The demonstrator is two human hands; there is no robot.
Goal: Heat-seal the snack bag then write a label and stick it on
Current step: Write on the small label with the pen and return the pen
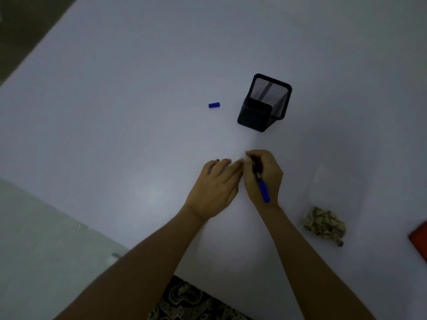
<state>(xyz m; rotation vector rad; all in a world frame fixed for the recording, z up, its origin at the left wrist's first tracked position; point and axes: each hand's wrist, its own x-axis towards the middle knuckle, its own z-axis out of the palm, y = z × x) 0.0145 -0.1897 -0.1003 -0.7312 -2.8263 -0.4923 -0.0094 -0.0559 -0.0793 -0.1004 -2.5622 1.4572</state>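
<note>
1 black mesh cup stands on the table; what it holds cannot be told. 1 clear bag of snacks lies near the right edge. 1 blue cap lies left of the cup. The right hand has fingers clamped on 1 pen. The left hand rests flat, fingers relaxed. The label is too faint to make out.

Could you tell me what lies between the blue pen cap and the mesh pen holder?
Nothing: in the head view, only bare table separates the cap and holder.
</note>
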